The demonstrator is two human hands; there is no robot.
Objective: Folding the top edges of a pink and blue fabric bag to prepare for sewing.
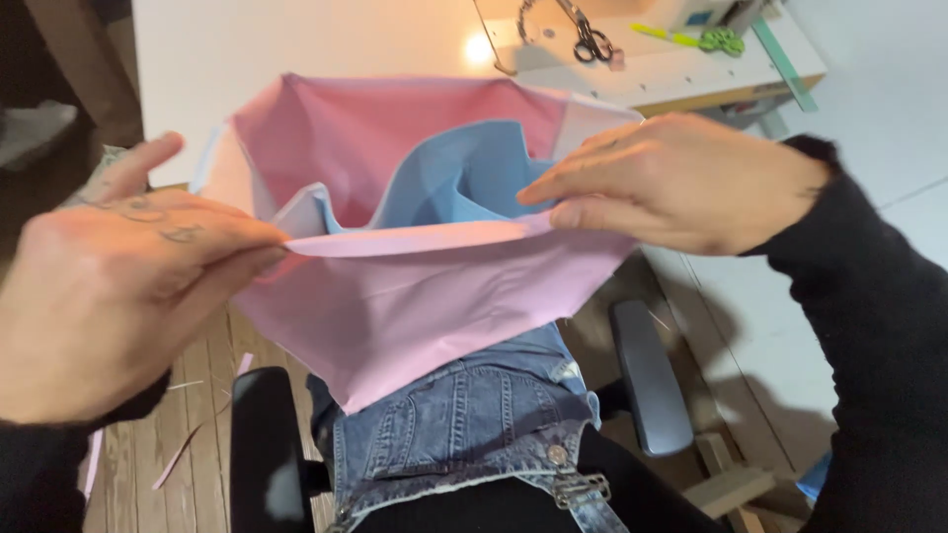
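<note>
Pink fabric piece (pixel 415 306), smooth and thin, hangs between both hands above the lap, its top edge folded into a straight hem line. Left hand (pixel 118 296) pinches the left end of that fold between thumb and fingers. Right hand (pixel 681 183) grips the right end, fingers flat along the edge. Light blue fabric (pixel 464 178) sits inside the pink, crumpled, joined seam not visible.

Head view, surroundings: white table (pixel 296 49) behind the cloth, glare spot on top. Scissors (pixel 591 41) lie at its far edge, a green-handled tool (pixel 706 39) near them. Denim overalls (pixel 474 415) below, metal buckle (pixel 581 486) showing. Black chair armrests (pixel 265 454) flank the lap. Wooden floor (pixel 197 395) carries thin pink offcuts (pixel 178 459).

Lower part of the cloth blocks the lap. Left edge items blurred, unidentifiable.
</note>
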